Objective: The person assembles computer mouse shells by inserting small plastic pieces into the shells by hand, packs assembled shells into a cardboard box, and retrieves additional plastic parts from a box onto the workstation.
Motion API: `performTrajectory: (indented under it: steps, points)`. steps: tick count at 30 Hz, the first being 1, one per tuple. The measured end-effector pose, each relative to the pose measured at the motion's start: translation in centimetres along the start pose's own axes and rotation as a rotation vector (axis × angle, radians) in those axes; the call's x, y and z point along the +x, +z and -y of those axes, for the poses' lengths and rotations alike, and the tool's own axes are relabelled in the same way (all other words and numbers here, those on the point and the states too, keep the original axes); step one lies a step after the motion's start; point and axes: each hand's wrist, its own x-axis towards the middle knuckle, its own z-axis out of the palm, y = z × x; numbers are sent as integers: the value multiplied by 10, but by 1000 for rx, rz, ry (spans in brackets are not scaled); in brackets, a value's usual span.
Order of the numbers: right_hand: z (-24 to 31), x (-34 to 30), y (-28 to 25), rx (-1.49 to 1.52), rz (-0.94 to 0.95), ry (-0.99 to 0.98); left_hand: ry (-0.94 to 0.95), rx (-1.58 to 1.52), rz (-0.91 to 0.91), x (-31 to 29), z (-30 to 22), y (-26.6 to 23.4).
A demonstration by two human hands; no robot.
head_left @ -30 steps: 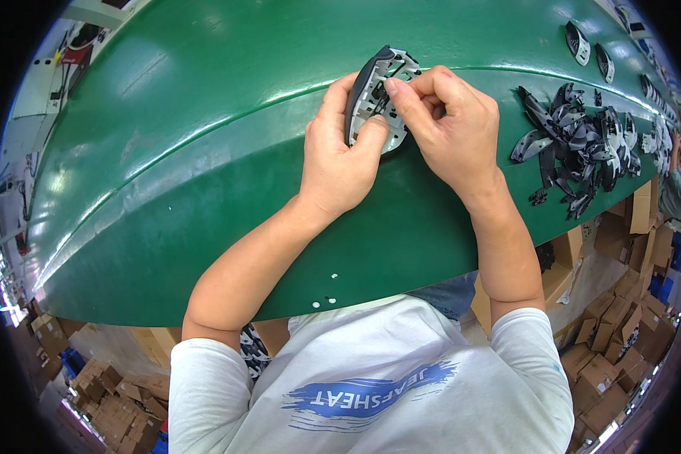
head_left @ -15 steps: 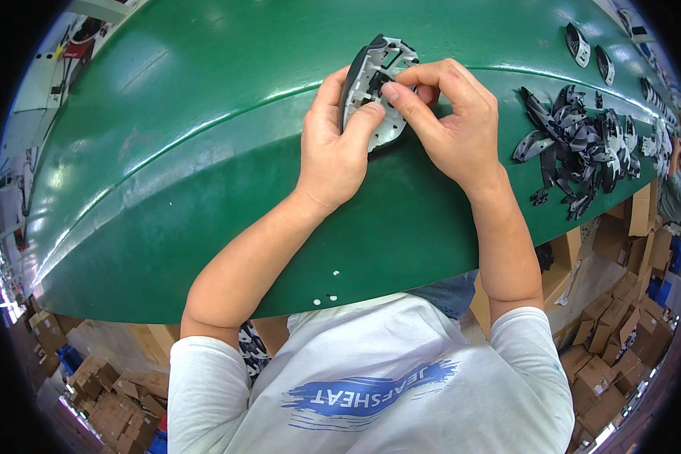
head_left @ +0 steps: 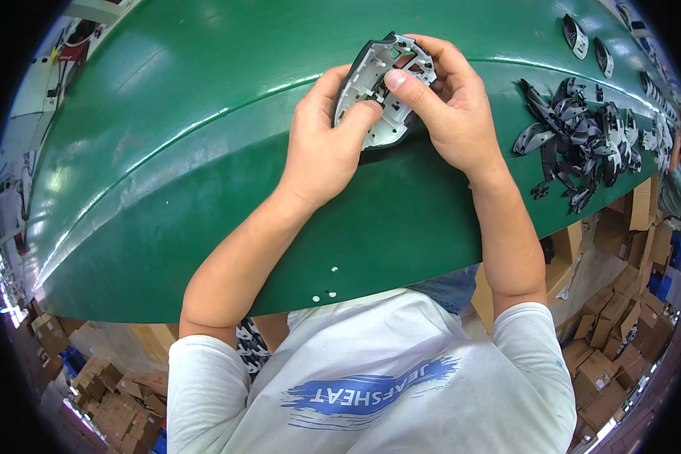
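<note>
A curved plastic shell [head_left: 388, 133], white and ribbed inside with a dark outer side, is held up over the table between both hands, its hollow side facing me. My left hand [head_left: 326, 144] grips its left side, with the thumb pressed inside near a small black part [head_left: 380, 92]. On the right side, my right hand [head_left: 463, 121] wraps its fingers behind the shell, and its thumb presses inside, close to the same black part. Both thumbs partly cover that part, so its exact shape is hidden.
A heap of dark and white curved plastic pieces [head_left: 575, 136] lies on the green table [head_left: 227, 181] to the right. Two shells [head_left: 575, 38] rest beyond it. Small white bits [head_left: 325, 295] lie by the near edge. Cardboard boxes [head_left: 605, 325] stand below; another person [head_left: 677, 185] is far right.
My right hand has gone from pinching at the shell's inside to gripping its right side, fingers behind and thumb inside. The shell has turned and shifted slightly to show more of its inside.
</note>
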Motion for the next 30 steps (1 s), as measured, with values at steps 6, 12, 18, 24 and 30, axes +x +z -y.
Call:
performTrajectory:
  steps: [6,12,18,24,30]
  points:
    - [-2,1,-6,-40,-2,-23,-167,-11,98,3,-11,-6]
    - [0,-6,-7,-246,212,-137,51,168,-49,-1,6,1]
    - [18,-10,2,-325,184,21,174,180,-113,-1,14,7]
    - [21,-4,5,-523,165,-36,206,267,-94,-2,13,8]
    - [27,-7,8,-491,151,57,225,328,-88,-1,16,6]
